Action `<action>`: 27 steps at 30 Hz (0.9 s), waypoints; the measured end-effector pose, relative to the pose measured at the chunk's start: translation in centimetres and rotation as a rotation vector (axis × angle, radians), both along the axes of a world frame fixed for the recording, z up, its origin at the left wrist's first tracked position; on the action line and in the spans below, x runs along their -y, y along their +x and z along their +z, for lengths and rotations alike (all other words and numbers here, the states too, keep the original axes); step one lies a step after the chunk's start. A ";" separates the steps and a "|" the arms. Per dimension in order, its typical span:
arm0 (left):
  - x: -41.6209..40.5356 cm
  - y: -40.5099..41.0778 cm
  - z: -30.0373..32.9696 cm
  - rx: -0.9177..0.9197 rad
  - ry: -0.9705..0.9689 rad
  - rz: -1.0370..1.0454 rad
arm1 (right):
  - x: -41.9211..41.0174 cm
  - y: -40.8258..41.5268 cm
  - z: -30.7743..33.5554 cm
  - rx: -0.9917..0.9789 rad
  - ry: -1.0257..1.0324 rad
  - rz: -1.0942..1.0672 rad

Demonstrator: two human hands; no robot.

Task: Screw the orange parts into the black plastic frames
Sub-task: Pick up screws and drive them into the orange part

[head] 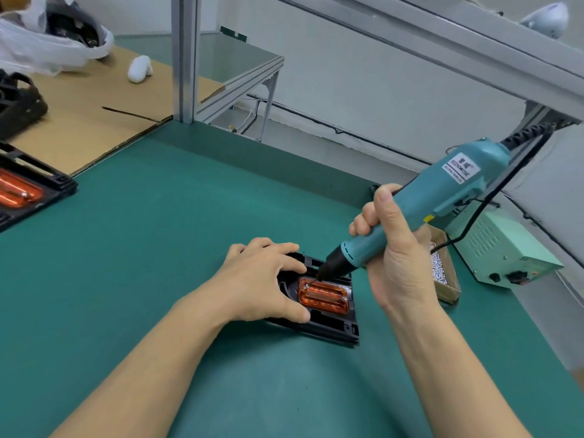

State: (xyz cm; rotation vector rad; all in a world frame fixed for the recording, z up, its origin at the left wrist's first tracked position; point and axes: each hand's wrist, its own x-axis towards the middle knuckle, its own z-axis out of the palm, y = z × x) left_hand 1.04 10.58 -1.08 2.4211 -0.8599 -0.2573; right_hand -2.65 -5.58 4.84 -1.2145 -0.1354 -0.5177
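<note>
Head view: a green mat covers the surface, which runs from the near edge to a pale grey wall on the far right. Near the middle lies a black plastic frame with an orange part seated in it. The left hand rests on the frame's left side, fingers spread and fairly straight, thumb at the near edge. The right hand grips a teal electric screwdriver with fingers curled round its body; the tool is tilted, its black nose pointing down-left to the orange part's far left corner. A black cable runs from the tool's far end. Just right of that hand sits a small cardboard box of screws, and beyond it a pale green power supply unit.

At the left edge lies a second black frame with an orange part. Far left, a sheet of cardboard covers the surface, carrying a white plastic bag with dark pieces inside, a small white object and a dark pile at the edge. An aluminium post rises behind the cardboard, with a framed side shelf to its right.
</note>
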 end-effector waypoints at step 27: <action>-0.2 -0.5 0.7 -0.043 -0.039 0.030 | 0.1 1.6 0.5 -0.064 -0.238 0.233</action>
